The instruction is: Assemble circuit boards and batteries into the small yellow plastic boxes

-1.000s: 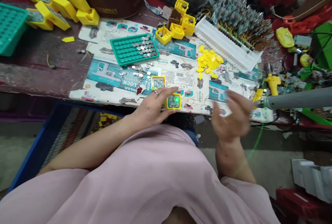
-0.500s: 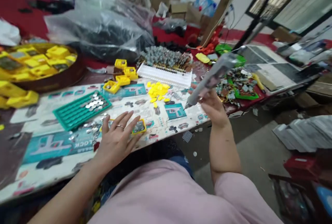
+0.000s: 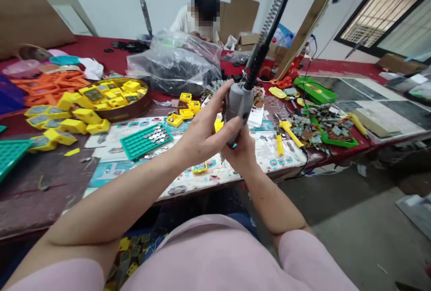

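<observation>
A grey electric screwdriver [image 3: 239, 101] hangs nearly upright from a coiled spring in front of me. My left hand [image 3: 204, 130] is closed around its upper body from the left, thumb across the front. Lower down, my right hand [image 3: 245, 149] is wrapped around it, fingers partly hidden behind the left hand. Below the hands, a small yellow housing [image 3: 199, 168] with metal parts inside lies on the printed sheet near the table's front edge. A teal tray [image 3: 133, 149] holding silver discs is left of it, with loose discs alongside. Yellow pieces [image 3: 218, 125] show partly behind my left hand.
At the left stand a round bin [image 3: 138, 110] of yellow housings and a heap of orange parts [image 3: 50, 85]. A plastic bag [image 3: 175, 59] lies at the back, before a seated person [image 3: 183, 19]. On the right are yellow-handled tools [image 3: 292, 134] and a green tray [image 3: 340, 142] with wired parts.
My left hand has risen from beside the yellow housing onto the screwdriver. The screwdriver, slanted before, is now nearly upright and further left. My view has tilted up and turned left.
</observation>
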`<state>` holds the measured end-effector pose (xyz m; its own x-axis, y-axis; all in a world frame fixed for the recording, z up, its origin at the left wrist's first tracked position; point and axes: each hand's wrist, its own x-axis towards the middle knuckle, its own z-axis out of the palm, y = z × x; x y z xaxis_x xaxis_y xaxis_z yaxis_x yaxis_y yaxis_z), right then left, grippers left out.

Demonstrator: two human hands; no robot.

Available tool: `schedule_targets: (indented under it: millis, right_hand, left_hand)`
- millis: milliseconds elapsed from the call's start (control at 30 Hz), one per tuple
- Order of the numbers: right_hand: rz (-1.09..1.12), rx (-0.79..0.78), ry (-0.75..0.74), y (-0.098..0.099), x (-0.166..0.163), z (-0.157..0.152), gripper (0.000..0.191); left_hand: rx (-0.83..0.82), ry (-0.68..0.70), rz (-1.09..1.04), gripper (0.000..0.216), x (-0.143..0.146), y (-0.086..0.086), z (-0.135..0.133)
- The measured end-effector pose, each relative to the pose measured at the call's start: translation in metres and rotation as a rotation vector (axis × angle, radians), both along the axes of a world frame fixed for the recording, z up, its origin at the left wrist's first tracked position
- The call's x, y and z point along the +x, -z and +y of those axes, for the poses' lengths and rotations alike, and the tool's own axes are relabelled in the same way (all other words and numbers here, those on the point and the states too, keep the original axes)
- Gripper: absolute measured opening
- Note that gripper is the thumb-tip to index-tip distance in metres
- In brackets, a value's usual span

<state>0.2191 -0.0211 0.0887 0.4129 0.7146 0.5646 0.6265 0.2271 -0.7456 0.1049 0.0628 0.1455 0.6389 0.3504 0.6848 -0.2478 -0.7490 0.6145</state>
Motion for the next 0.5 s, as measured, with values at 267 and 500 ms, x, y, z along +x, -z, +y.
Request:
schedule_targets:
  millis: [267,500]
  right_hand:
    - [-0.281,-0.053,0.179,0.015,0.000,-0.001,0.074]
    - [-0.197,0.045,0.062,0.011,-0.004,-0.010,0.075]
  left_hand:
    - [0.167,-0.359,0.099,0.071,0.000,-0.009,-0.020]
    - [0.276,-0.629,0.514,0.082,-0.033,0.008,-0.037]
